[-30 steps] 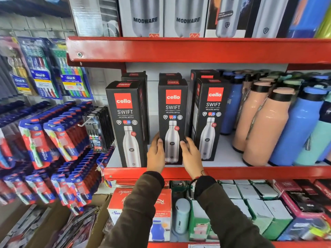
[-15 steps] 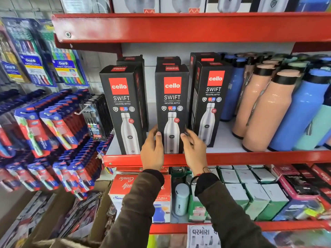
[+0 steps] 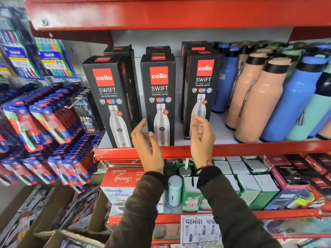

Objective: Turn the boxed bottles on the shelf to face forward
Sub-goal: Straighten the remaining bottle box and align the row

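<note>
Three black Cello Swift bottle boxes stand in the front row on the red shelf (image 3: 250, 149). The left box (image 3: 109, 97) and the middle box (image 3: 159, 93) show their fronts. The right box (image 3: 202, 90) is turned a little, its left side showing. More black boxes stand behind them. My left hand (image 3: 146, 145) hovers open just in front of the middle box's lower left corner, holding nothing. My right hand (image 3: 201, 138) is open in front of the right box's lower part, fingers spread, not gripping it.
Peach bottles (image 3: 258, 99) and blue bottles (image 3: 295, 102) crowd the shelf to the right of the boxes. Toothbrush packs (image 3: 44, 122) hang on the left. The shelf below holds small boxes (image 3: 250, 181) and a red Smarty Combo box (image 3: 121, 183). A red shelf edge (image 3: 161, 13) runs overhead.
Both hands have let go of the middle box and drawn back from it. My right hand has shifted right, in front of the right box. The camera has moved closer.
</note>
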`<action>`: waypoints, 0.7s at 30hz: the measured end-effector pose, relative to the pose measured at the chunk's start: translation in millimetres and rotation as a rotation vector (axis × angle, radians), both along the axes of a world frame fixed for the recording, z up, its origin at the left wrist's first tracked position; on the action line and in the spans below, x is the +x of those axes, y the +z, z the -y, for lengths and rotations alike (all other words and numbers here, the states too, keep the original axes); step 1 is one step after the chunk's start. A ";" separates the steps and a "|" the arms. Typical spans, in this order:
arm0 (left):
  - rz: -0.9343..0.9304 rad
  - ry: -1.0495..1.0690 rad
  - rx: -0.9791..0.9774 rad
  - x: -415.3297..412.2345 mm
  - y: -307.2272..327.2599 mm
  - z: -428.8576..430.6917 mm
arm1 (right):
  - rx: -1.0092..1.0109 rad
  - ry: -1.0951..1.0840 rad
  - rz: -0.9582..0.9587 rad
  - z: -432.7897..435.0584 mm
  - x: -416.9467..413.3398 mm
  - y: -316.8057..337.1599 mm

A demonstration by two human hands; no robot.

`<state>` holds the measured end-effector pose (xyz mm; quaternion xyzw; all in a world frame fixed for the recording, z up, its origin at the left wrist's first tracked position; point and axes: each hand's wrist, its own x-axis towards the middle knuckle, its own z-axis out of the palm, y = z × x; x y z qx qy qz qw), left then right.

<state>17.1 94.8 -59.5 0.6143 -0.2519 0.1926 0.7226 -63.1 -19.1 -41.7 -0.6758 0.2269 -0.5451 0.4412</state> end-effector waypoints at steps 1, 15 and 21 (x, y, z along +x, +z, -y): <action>0.043 -0.009 -0.009 -5.4 1.5 3.9 | -0.006 -0.036 0.034 6.1 -2.9 1.2; -0.221 -0.329 0.207 -39.5 39.3 114.6 | 0.098 0.156 -0.200 86.1 -6.1 -5.1; -0.564 -0.348 0.242 -27.4 30.2 129.9 | 0.084 0.124 -0.230 97.1 -8.9 -10.7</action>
